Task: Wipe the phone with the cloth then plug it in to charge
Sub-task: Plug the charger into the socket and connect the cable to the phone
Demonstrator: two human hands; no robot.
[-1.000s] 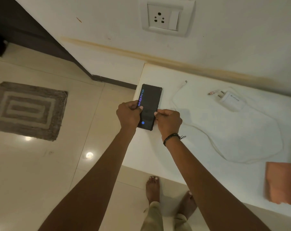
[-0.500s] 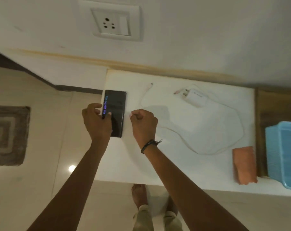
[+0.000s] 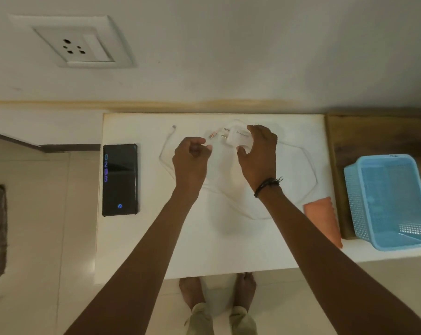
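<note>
The phone [image 3: 120, 180] lies flat, screen up and lit, along the left edge of the table [image 3: 228, 250], well apart from both my hands. I judge it sits there so the cable [image 3: 164, 153] can reach it once the wall socket [image 3: 76, 48] is feeding power. My right hand [image 3: 257, 155] curls fingers and thumb round the adapter [image 3: 238, 139], its pins pointing left, which reads to me as picking it up for the plug-in step. My left hand [image 3: 191, 158] is curled just beside the cable's red plug [image 3: 212, 135] (whether it pinches the thin white cable I cannot tell), likely to mate that plug with the adapter. The cloth [image 3: 323, 218] lies at the table's right edge, away from what I'm handling, so the wiping looks finished to me. Right of it stands the blue basket [image 3: 388, 201]; through its mesh I make out only its own floor.
</note>
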